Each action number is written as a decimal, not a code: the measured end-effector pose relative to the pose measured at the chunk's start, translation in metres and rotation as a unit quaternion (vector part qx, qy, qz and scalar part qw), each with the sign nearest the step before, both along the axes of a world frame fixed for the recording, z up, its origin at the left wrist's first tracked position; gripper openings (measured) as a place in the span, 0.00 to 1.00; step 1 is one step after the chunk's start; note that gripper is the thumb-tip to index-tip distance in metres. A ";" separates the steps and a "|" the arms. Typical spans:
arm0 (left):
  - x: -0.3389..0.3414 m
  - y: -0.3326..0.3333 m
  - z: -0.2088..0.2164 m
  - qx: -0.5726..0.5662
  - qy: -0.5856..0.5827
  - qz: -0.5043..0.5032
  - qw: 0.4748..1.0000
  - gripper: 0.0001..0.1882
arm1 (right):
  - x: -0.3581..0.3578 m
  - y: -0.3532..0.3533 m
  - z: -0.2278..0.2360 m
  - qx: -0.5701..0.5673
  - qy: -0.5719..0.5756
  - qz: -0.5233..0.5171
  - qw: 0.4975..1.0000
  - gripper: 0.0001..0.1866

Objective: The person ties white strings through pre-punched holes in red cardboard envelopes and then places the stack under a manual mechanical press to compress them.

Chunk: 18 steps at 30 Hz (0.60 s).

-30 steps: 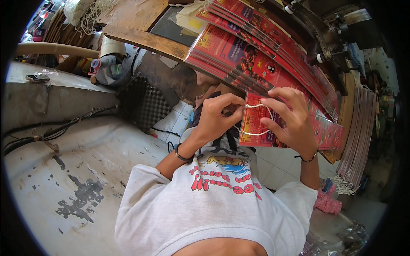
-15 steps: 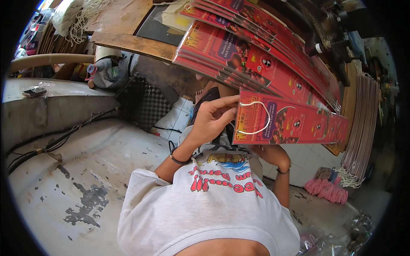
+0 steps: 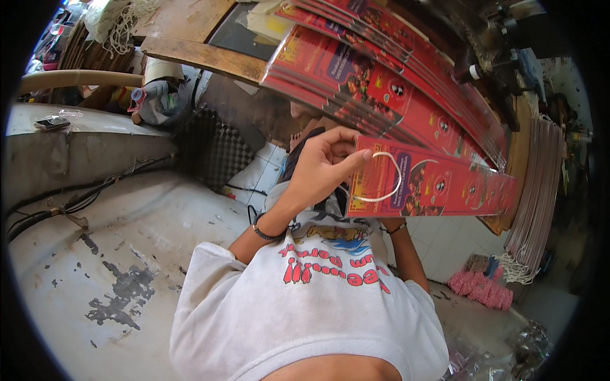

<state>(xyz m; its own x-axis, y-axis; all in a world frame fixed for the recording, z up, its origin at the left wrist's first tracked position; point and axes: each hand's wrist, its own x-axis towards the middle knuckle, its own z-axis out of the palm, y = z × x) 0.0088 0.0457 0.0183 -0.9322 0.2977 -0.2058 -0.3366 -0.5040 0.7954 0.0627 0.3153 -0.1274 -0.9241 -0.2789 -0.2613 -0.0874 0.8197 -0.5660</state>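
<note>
Pinching long, glossy red printed card (image 3: 457,192) with left hand (image 3: 321,167).
Gripping narrowly by looped white cord (image 3: 400,178); cannot tell finger spread of right hand (image 3: 388,222), mostly behind card.

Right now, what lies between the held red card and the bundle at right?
In the head view, a wooden edge shows between card and bundle.

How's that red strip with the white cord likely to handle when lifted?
The red strip is probably fairly stiff: it looks straight beyond the left hand, though the right hand, mostly hidden, may support it. The white cord seems flexible, given its curve.
</note>
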 end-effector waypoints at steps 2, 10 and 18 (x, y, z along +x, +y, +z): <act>0.000 0.000 -0.003 -0.004 0.014 0.009 1.000 0.13 | 0.001 -0.002 -0.002 0.006 0.004 0.001 1.000 0.26; -0.004 0.000 -0.001 -0.027 0.043 0.033 0.998 0.09 | 0.012 0.010 0.039 0.075 0.087 0.059 0.992 0.22; -0.014 0.005 -0.009 0.000 0.064 0.058 0.996 0.09 | -0.020 0.002 0.246 -0.134 -0.251 0.314 0.906 0.08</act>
<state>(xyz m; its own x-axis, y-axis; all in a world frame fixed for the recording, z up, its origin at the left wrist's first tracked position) -0.0054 0.0509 0.0095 -0.9791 0.1858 -0.0827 -0.1711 -0.5331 0.8286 0.0430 0.3176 0.1181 -0.3436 -0.8241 -0.4504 -0.1655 0.5252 -0.8347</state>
